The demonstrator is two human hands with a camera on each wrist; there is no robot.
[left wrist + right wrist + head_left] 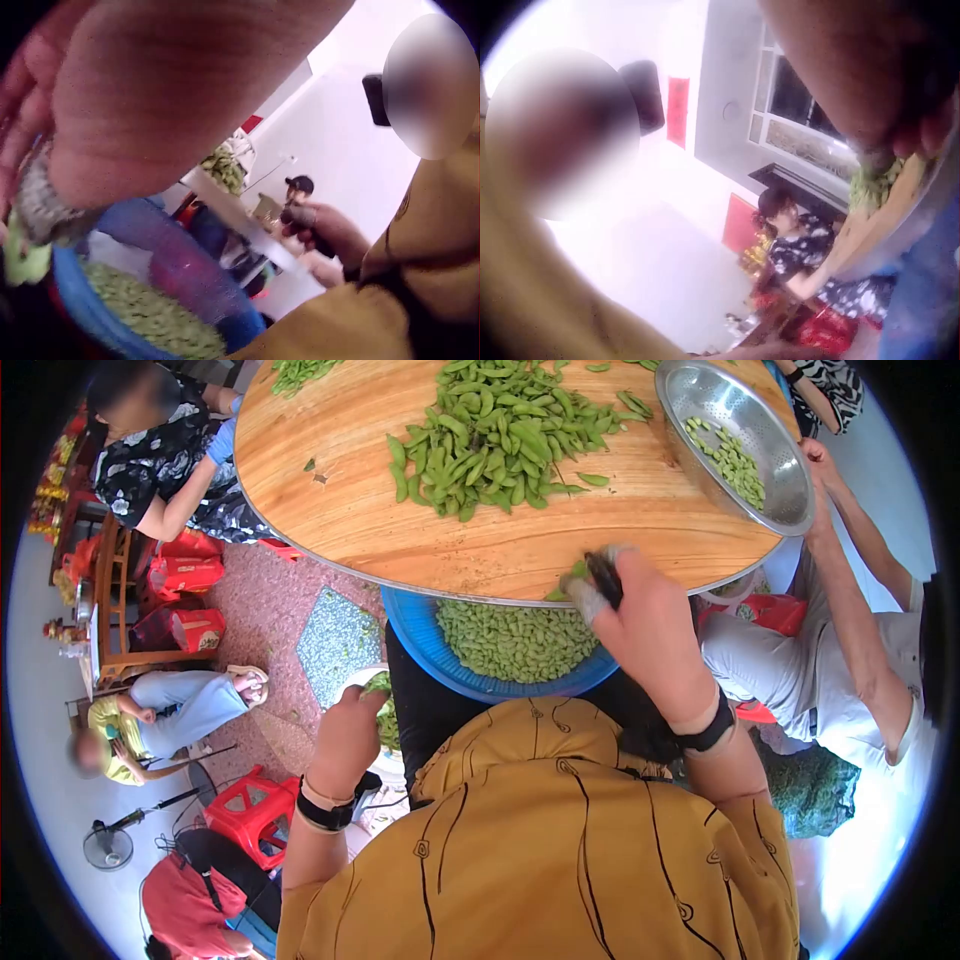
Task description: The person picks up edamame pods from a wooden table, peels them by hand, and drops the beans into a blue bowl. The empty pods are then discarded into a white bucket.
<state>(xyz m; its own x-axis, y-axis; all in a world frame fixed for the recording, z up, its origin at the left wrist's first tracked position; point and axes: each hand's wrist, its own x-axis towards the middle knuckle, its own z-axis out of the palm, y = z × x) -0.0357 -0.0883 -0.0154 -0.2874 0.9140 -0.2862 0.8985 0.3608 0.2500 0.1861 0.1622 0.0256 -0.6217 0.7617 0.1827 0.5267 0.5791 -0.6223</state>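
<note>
In the head view my right hand point(650, 625) is over the near edge of the round wooden table. Its thumb and a finger wear pale wraps and pinch a green soybean pod point(572, 580); something dark shows between these fingers. My left hand point(345, 740) is lower, left of the blue basin, beside a white container point(360, 678) of green pods. In the left wrist view its grey-wrapped thumb point(52, 202) presses a pale green pod point(26, 262) against the fingers. Shelled beans point(515, 640) lie in the blue basin point(405, 630) below the table edge.
A pile of pods point(490, 445) lies on the round table point(340, 510). A metal colander point(690, 470) with some beans stands at its right. Other people sit around, one point(150, 470) wearing blue gloves. Red stools point(250, 815) and a fan point(108, 845) are at the left.
</note>
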